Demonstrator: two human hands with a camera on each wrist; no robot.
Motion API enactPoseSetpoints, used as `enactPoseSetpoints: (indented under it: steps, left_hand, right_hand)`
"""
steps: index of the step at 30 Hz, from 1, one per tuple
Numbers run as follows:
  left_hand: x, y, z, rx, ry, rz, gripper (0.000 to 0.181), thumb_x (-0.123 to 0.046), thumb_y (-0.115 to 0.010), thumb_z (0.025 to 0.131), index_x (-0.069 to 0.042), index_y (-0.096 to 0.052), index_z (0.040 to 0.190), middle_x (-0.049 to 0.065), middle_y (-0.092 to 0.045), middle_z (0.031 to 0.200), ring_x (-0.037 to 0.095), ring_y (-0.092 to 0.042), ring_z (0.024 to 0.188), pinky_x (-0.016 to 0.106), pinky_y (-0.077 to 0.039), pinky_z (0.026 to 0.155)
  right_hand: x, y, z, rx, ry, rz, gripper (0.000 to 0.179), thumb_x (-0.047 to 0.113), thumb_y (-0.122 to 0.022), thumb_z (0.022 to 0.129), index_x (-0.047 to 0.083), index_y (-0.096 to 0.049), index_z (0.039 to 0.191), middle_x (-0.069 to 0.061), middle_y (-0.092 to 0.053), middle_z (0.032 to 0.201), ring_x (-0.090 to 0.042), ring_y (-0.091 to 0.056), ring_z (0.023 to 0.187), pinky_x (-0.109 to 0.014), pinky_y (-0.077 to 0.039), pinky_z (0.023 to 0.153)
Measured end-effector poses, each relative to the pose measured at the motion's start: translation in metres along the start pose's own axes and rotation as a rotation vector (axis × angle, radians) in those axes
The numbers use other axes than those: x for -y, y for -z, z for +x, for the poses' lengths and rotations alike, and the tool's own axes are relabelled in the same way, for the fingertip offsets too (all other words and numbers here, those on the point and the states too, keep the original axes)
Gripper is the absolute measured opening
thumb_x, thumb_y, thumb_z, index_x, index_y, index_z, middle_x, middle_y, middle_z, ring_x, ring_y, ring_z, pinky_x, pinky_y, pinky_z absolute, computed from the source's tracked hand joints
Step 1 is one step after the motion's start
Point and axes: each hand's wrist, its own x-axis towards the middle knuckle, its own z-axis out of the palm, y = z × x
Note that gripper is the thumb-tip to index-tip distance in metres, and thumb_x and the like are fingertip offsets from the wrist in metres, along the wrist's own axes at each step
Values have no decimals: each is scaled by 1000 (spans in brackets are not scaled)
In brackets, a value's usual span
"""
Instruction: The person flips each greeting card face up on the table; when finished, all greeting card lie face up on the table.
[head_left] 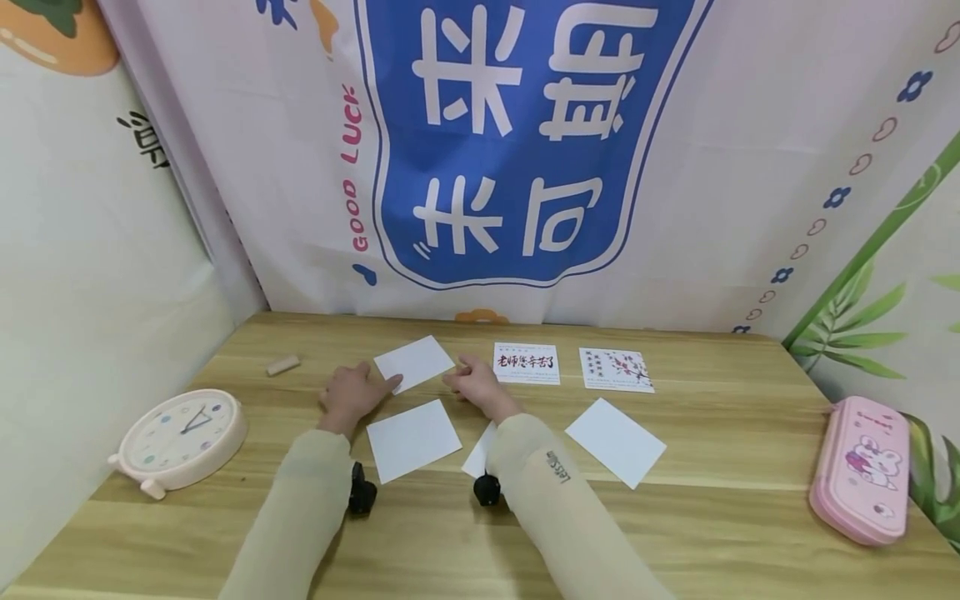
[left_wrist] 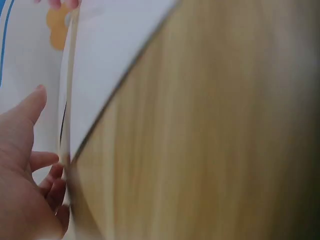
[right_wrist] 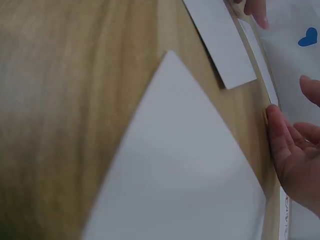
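Note:
A blank white card [head_left: 414,361] lies on the wooden table [head_left: 720,467] between the two hands, tilted slightly. At its left end is my left hand [head_left: 354,393], thumb reaching over the card's near left corner. In the left wrist view the left hand [left_wrist: 25,165] has its thumb raised and its other fingers loosely bent. My right hand [head_left: 480,387] is beside the card's right corner. Seen from the right wrist, the right hand [right_wrist: 297,150] has fingertips right at the card's end and the thumb apart. Nearer me lies a second blank card [head_left: 415,440].
Under my right forearm a third blank card [head_left: 478,454] is partly hidden. Another blank card [head_left: 617,442] lies to the right. Behind are a card with red lettering [head_left: 527,363] and a blossom card [head_left: 617,370]. Around them are a clock [head_left: 180,437], an eraser-like block [head_left: 282,365] and a pink case [head_left: 861,471].

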Motion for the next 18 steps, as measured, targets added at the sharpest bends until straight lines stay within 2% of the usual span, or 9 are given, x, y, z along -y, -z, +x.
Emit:
enactPoseSetpoints:
  steps: [3,8,11,12,13,16,18]
  left_hand:
    - [-2,-8,2,-26,16,61,85,-65,-45,73,0,-35,128,33,-33,111,46,-29,101,57,-21,79]
    - [0,-9,1,-58,24,49,77,-58,-51,74,-4,-37,128,30,-33,109,44,-27,99,56,-19,79]
    - [5,-7,-1,-49,3,12,74,-54,-52,76,-6,-36,130,28,-32,113,43,-27,101,55,-18,79]
    - [7,-6,-2,-45,-8,-1,73,-52,-53,77,-7,-36,131,27,-32,115,42,-27,101,54,-18,79]
    - [9,-5,-3,-43,-22,-17,70,-50,-54,77,-7,-37,130,26,-33,117,41,-27,103,53,-18,79]
    - [14,-5,-5,-28,-74,-54,61,-44,-54,80,-9,-40,129,24,-33,120,40,-26,108,51,-18,79]
    - [16,-6,-5,-21,-111,-69,55,-39,-53,82,-11,-42,128,23,-33,122,40,-25,110,51,-17,79]
  right_hand:
    - [-2,-2,-2,-7,5,-53,60,11,-61,79,-7,-32,128,-11,-54,92,-17,-55,67,-26,-46,63]
    - [0,-6,-6,-25,55,-171,53,13,-62,78,-7,-41,122,-7,-55,86,-16,-52,71,-27,-43,69]
    - [0,-6,-6,-39,99,-254,27,11,-61,77,-6,-52,96,-2,-49,72,-12,-45,64,-25,-40,61]
    - [0,-7,-6,-42,116,-277,19,10,-61,76,-4,-50,84,0,-46,66,-11,-42,59,-24,-38,57]
    - [-1,-7,-5,-43,128,-301,18,8,-60,76,-1,-45,74,1,-41,60,-11,-39,55,-23,-36,52]
    - [-2,-7,-5,-65,168,-399,27,4,-57,75,5,-34,62,1,-33,52,-11,-34,48,-22,-30,46]
    - [-1,-9,-5,-90,177,-478,20,5,-56,76,2,-42,62,-1,-41,54,-13,-40,51,-24,-35,49]
